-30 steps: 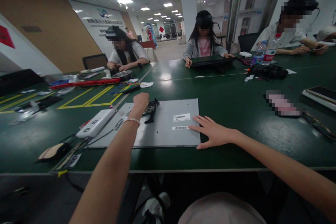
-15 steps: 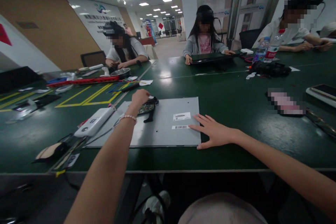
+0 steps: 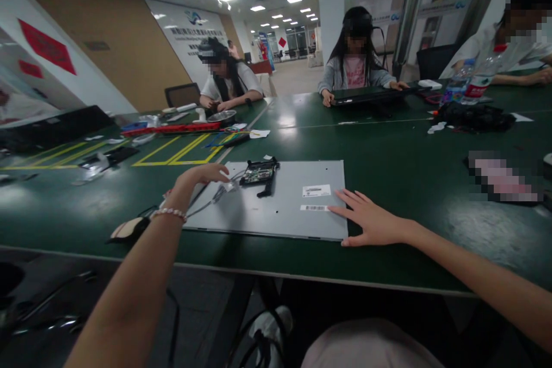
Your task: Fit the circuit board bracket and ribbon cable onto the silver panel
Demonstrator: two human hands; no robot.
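A grey metal panel [image 3: 284, 215] with two white labels lies flat near the front edge of the green table. On its back left part sits a black frame with a circuit board [image 3: 259, 173]. Grey cables [image 3: 210, 201] run over the panel's left side. My left hand [image 3: 206, 173] is above the panel's left end, near the cables, with its fingers apart and nothing visibly in them. At the panel's right edge my right hand [image 3: 366, 218] rests with fingers spread, its fingertips touching the panel by the labels.
A mouse-like beige object [image 3: 129, 229] lies left of the panel. Farther back are a red tool strip [image 3: 185, 128], a metal bowl [image 3: 222, 117], bottles [image 3: 478, 83] and a black bundle [image 3: 474, 118]. A blurred phone-like object [image 3: 502, 181] lies right. Several people sit around the table.
My left hand has moved from the circuit board leftward and nearer, to the cables. My right hand stays on the panel's edge. The camera view has turned left.
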